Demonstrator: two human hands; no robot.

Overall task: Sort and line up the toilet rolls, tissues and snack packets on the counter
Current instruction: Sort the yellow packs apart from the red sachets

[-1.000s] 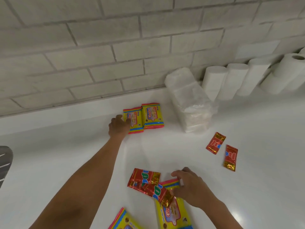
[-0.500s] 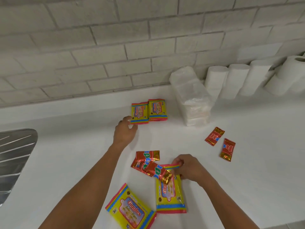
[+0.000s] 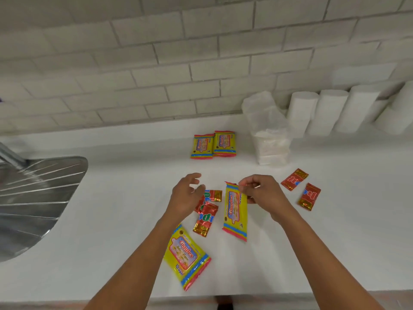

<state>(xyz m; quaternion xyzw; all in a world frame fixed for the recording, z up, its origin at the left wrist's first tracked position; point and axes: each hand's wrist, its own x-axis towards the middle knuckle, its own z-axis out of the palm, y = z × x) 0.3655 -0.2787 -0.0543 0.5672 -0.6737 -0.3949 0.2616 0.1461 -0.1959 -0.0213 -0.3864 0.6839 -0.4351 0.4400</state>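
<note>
My right hand [image 3: 259, 191] pinches the top edge of a yellow wipes packet [image 3: 235, 211] and holds it lifted above the counter. My left hand [image 3: 186, 194] hovers open just left of it, over two red snack packets [image 3: 206, 212]. Another yellow wipes packet [image 3: 186, 256] lies flat near the front edge. Two yellow packets [image 3: 213, 144] sit side by side by the wall. Two more red snack packets [image 3: 301, 189] lie to the right. A wrapped tissue pack [image 3: 268, 130] and a row of white toilet rolls [image 3: 335, 110] stand along the wall.
A steel sink drainboard [image 3: 38, 193] takes up the left side of the white counter [image 3: 125, 220]. A tiled wall runs behind. The counter's front edge is close below the nearest packet.
My left hand pulled back from the two yellow packets by the wall toward the red packets. My right hand lifted the yellow packet off the counter. The view tilted down and back.
</note>
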